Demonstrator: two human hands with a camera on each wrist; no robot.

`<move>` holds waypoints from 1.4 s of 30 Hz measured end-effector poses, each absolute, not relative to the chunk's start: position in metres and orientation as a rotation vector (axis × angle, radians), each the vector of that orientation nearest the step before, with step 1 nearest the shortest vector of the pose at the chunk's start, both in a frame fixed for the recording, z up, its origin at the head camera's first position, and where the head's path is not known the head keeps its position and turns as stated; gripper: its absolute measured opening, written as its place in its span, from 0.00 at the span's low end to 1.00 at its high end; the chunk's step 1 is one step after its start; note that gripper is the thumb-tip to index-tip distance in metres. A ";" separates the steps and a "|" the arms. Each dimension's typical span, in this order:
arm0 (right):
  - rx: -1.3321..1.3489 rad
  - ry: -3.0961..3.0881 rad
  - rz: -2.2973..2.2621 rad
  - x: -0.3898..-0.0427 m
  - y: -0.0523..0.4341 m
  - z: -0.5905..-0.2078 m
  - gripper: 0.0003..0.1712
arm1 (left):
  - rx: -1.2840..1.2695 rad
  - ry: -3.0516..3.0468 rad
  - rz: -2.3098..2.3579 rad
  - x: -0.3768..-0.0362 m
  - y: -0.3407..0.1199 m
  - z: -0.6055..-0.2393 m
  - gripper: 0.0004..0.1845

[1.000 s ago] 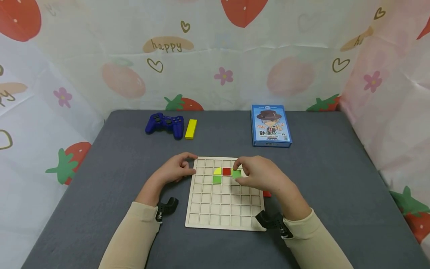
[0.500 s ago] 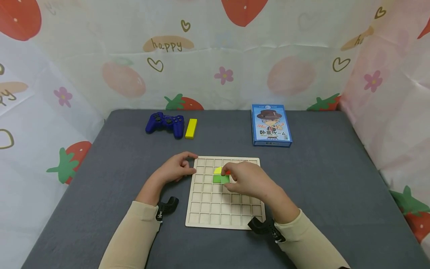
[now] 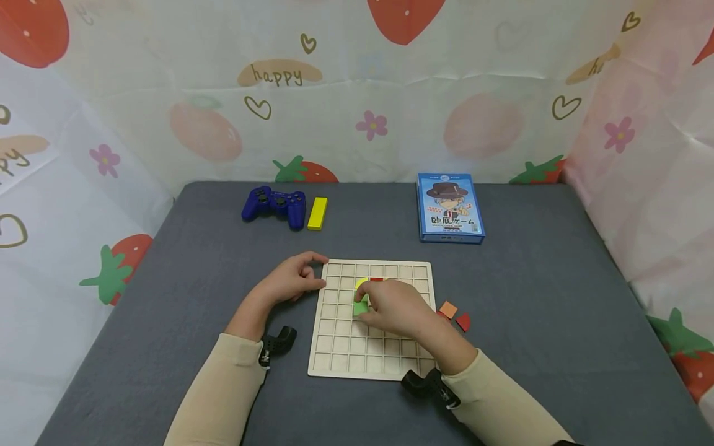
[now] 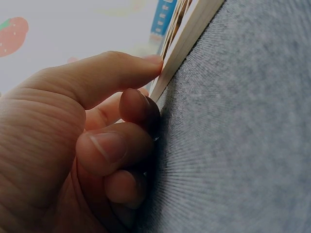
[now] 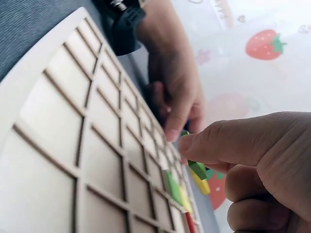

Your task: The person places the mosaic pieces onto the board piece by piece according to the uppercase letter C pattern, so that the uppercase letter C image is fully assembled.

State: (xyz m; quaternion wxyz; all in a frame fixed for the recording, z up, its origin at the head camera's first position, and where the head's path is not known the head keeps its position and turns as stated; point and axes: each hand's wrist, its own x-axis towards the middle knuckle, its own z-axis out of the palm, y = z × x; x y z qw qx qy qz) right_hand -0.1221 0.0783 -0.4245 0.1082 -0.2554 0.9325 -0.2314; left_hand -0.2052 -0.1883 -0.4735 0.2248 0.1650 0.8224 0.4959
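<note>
A wooden grid board lies on the grey table. My right hand hovers over its upper middle and pinches a small green tile between thumb and forefinger, just above the cells. Directly beneath it, another green tile sits in a cell, with a yellow piece and a red tile one row farther back. My left hand rests on the table at the board's far-left corner; one fingertip touches the board's edge and the other fingers are loosely curled.
An orange tile and a red tile lie loose on the table right of the board. At the back are a blue game controller, a yellow block and a blue card box. Printed fabric walls enclose the table.
My right hand carried the green tile leftward and toward me across the board, uncovering the loose orange and red tiles at the right. The left hand stayed put.
</note>
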 end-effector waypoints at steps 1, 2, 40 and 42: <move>-0.747 2.738 -0.682 -0.123 0.077 -0.427 0.15 | 0.458 2.267 1.368 -0.205 -0.188 -0.473 0.27; -0.739 2.731 -0.688 -0.123 0.077 -0.429 0.15 | 0.460 2.265 1.368 -0.205 -0.188 -0.473 0.28; -0.572 2.829 -0.825 -0.129 0.100 -0.414 0.15 | 0.454 2.279 1.346 -0.207 -0.190 -0.476 0.28; -0.559 2.839 -0.855 -0.130 0.109 -0.404 0.16 | 0.452 2.276 1.357 -0.207 -0.190 -0.477 0.28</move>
